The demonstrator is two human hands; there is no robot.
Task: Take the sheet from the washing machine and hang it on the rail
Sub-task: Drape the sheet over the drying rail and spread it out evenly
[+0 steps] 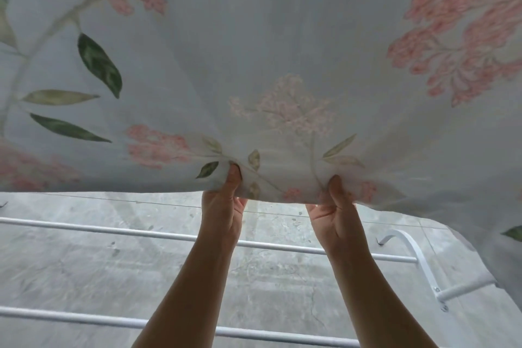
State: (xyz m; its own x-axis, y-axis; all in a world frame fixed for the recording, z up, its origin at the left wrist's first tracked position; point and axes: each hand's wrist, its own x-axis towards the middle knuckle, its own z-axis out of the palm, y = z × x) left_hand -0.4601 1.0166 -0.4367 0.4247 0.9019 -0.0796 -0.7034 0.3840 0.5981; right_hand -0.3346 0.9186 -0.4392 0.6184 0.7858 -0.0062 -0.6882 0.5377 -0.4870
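A pale blue-grey sheet point(254, 51) printed with pink flowers and green leaves fills the upper two thirds of the head view, spread wide and hanging toward me. My left hand point(226, 206) pinches its lower edge left of centre. My right hand point(336, 209) pinches the same edge a short way to the right. Both arms reach up from the bottom of the view. White rails point(113, 230) of a drying rack run across below the hands; a second rail point(70, 316) lies nearer to me. The washing machine is out of view.
A curved white bracket point(415, 254) holds the rails at the right, partly covered by the sheet. A thin wire point(127, 200) stretches across just under the sheet's edge. Behind everything is a mottled grey concrete surface point(84, 268).
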